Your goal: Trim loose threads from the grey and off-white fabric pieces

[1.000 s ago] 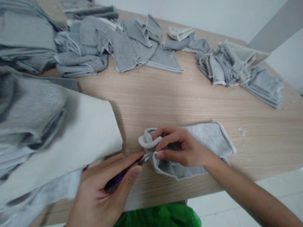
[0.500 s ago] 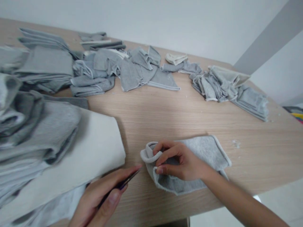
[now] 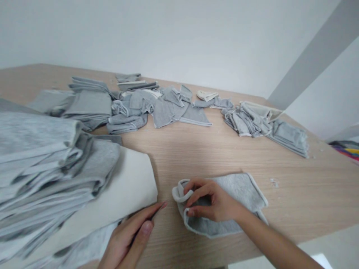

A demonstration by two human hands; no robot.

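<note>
A small grey fabric piece (image 3: 241, 192) with a pale stitched edge lies on the wooden table (image 3: 294, 175) near its front edge. My right hand (image 3: 213, 201) rests on its left end, fingers curled and pinching the rolled-up corner. My left hand (image 3: 131, 237) is at the lower middle, closed on a thin dark tool with a metal tip, probably small snips (image 3: 153, 216). The tip points toward the fabric and stays a short way left of it. Most of the tool is hidden by my fingers.
A tall stack of folded grey and cream fabric (image 3: 64, 179) fills the left side, right beside my left hand. Loose grey pieces (image 3: 157, 108) lie along the far edge. More grey pieces (image 3: 263, 123) are piled at the far right. Colourful items (image 3: 347, 151) show past the table's right edge.
My left hand has drawn the tool back from the fabric's edge toward the lower left. The right hand keeps its hold. The camera has tilted up, showing more wall.
</note>
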